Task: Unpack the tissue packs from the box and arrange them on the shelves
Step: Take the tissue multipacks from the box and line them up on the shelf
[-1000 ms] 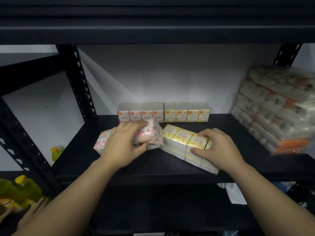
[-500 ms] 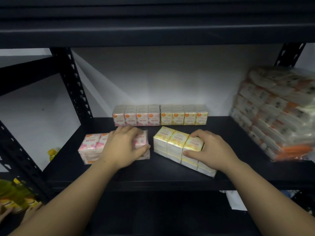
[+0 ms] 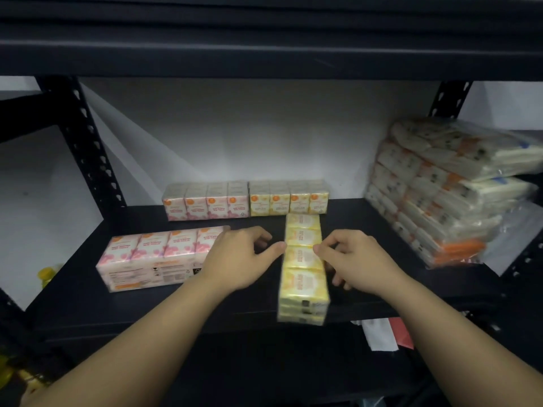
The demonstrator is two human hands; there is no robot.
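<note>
Now yellow pack (image 3: 304,259) lies turned lengthwise, left hand (image 3: 238,257) off pink pack (image 3: 152,257).

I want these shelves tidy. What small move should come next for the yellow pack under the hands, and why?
Probably turn the yellow plastic-wrapped tissue pack sideways. It lies front to back, its near end at the black metal shelf's front edge, while the pink plastic-wrapped tissue pack lies crosswise. Both the left hand and right hand touch its sides.

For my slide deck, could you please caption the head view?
Both hands turn a yellow tissue pack on the black shelf, beside a pink pack.
</note>
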